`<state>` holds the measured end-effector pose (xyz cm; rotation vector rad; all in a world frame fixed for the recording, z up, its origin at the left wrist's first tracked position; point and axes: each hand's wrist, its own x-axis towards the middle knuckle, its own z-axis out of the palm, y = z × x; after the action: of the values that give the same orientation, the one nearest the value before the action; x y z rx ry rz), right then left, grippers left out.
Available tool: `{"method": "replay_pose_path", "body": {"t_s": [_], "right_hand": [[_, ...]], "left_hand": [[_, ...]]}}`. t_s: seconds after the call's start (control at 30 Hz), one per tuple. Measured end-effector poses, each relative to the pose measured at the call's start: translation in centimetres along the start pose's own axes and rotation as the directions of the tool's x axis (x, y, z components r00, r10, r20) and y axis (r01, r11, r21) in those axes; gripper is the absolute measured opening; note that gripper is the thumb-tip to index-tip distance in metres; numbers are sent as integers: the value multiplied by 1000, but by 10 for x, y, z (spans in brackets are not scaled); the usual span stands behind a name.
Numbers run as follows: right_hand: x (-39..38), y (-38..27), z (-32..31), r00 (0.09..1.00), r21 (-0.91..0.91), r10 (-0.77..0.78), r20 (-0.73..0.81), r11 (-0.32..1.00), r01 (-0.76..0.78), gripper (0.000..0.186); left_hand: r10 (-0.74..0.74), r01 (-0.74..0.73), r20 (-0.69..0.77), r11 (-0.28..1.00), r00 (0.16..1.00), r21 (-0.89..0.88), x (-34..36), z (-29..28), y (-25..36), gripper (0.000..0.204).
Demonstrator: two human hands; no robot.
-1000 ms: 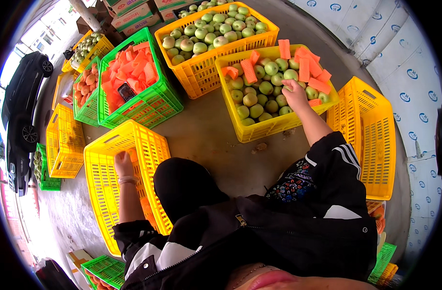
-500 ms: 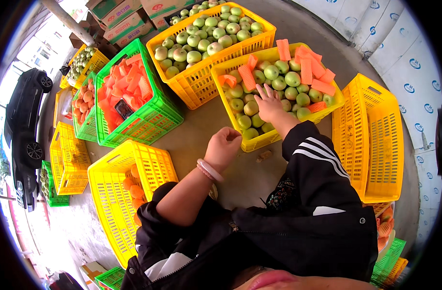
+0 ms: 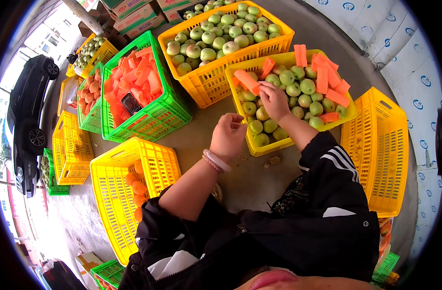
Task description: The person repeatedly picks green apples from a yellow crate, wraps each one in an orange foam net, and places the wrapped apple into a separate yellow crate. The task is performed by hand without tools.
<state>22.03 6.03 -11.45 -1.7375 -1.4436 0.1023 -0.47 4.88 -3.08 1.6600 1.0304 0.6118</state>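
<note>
My right hand (image 3: pixel 275 100) reaches over a yellow crate (image 3: pixel 256 148) of green apples (image 3: pixel 294 89). Its fingers pinch the end of an orange foam net sleeve (image 3: pixel 247 81) at the crate's left side. More orange foam sleeves (image 3: pixel 328 76) lie loose on the apples, mostly toward the right. Short of the crate's left edge, my left hand (image 3: pixel 227 137) hovers above the floor with fingers curled toward the thumb, and nothing shows in it. A light bracelet (image 3: pixel 216 160) circles that wrist.
Another yellow crate (image 3: pixel 206 87) of apples stands behind. A green crate (image 3: pixel 175 116) holds foam sleeves and a phone (image 3: pixel 131 103). At left, a yellow crate (image 3: pixel 155 162) contains several orange-sleeved fruits (image 3: pixel 139 187). Yellow crates (image 3: pixel 375 150) stand at right, beside a wrapped wall (image 3: pixel 420 104).
My right hand has moved left across the apples and taken hold of a foam sleeve. The left hand stays curled near the crate. The whole view has shifted slightly.
</note>
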Motion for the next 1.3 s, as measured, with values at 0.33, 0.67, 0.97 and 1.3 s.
{"method": "replay_pose_path", "body": {"t_s": [0.33,0.67,0.97,1.3], "right_hand": [[-42,-94,-47,950,716,111,290,634,-293,11],[-63,-121,-80,814,-228,-270,514,872,434,34],[-49,-106,-78,579,561,40,814,204,-803,24],[-51,-125,-57,732,719,-110,673,-139,-681,36]], "left_hand": [[-83,49,-60,897,995,-438,6,4,5,25],[356,-222,-149,806,923,548,-7,-10,9,21],[175,-138,15,714,984,687,-12,0,17,19],[444,-400,20,786,896,471,-19,7,11,11]]}}
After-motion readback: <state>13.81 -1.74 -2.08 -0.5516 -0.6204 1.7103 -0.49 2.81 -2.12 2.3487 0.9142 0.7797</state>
